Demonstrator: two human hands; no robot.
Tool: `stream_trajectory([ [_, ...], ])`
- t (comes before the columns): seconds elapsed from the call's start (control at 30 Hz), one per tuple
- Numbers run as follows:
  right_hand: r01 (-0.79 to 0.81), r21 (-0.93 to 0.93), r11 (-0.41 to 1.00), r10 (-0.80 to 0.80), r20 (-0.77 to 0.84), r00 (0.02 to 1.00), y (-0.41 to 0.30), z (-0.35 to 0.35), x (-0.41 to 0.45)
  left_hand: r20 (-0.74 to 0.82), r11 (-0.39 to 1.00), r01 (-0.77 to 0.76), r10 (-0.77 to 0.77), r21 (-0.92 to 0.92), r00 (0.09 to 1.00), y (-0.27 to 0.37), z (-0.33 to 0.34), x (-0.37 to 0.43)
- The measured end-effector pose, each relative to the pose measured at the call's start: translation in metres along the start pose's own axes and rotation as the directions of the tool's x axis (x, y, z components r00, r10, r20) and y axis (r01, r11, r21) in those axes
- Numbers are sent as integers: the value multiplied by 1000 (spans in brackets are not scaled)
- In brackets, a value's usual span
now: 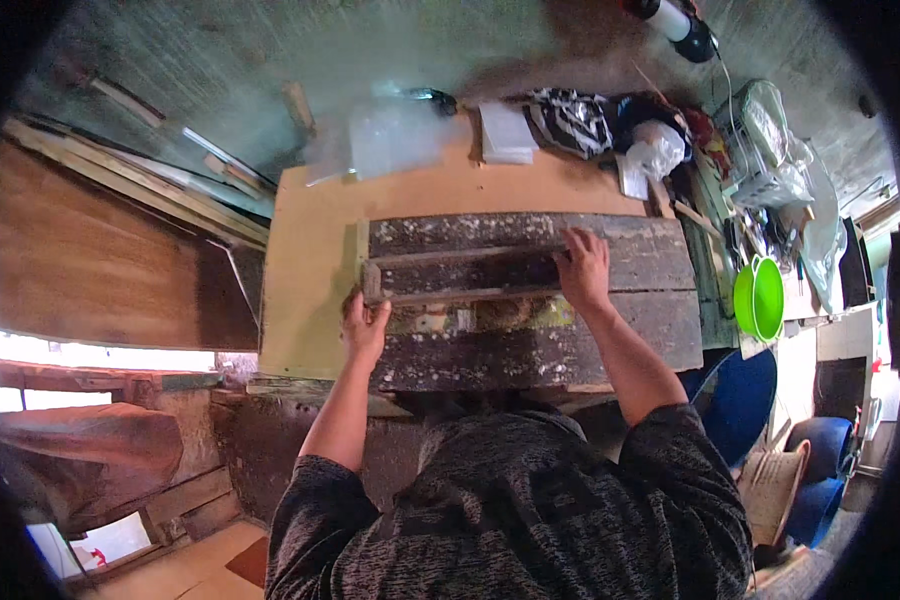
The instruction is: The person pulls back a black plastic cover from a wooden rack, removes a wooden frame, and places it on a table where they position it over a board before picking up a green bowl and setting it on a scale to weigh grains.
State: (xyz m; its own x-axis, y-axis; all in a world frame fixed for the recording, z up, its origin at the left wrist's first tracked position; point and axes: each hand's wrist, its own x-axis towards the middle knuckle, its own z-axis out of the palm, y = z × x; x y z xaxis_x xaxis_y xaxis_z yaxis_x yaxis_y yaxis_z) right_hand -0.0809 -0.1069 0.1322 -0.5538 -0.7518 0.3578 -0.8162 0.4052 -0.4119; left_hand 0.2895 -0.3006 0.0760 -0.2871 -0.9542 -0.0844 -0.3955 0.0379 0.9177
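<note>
A narrow wooden frame [469, 255] with long parallel rails lies across dark, paint-specked boards [487, 356] in front of me. My left hand [365, 326] grips its left end between thumb and fingers, at a short crosspiece. Near the other end, my right hand [585, 270] rests with bent fingers on the frame; whether it grips a rail is hard to tell. Between the lower rail and the nearest board shows a strip with printed patches [469, 319]. The boards rest on a light plywood sheet [307, 300].
Along the back lie clear plastic sheeting [397, 142], white papers [507, 133] and a black-and-white bag [572, 121]. At the right are a bright green plastic basin [759, 298], tools and plastic bags. Blue barrels [742, 405] stand below right. Long timber strips [142, 180] lean at left.
</note>
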Motion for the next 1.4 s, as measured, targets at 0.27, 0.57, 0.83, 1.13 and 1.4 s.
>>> stream_trajectory([
  [0.27, -411, 236, 881, 430, -36, 902, 36, -4, -95, -65, 928, 83, -64, 364, 996, 7, -4, -9],
  [0.57, -351, 32, 936, 353, -125, 927, 33, 13, -96, -86, 872, -37, 90, 487, 992, 20, 1, -6],
  [0.83, -385, -50, 921, 382, -66, 922, 23, 12, -85, -106, 887, 18, 35, 462, 994, 17, -1, -4],
  [1.13, -404, 5, 915, 403, -80, 912, 23, 11, -84, -185, 918, 39, 37, 395, 982, -1, -4, -4],
  [1.4, -352, 32, 936, 353, -93, 931, 21, 11, -87, -229, 975, 154, -115, 162, 967, -1, -7, -4],
])
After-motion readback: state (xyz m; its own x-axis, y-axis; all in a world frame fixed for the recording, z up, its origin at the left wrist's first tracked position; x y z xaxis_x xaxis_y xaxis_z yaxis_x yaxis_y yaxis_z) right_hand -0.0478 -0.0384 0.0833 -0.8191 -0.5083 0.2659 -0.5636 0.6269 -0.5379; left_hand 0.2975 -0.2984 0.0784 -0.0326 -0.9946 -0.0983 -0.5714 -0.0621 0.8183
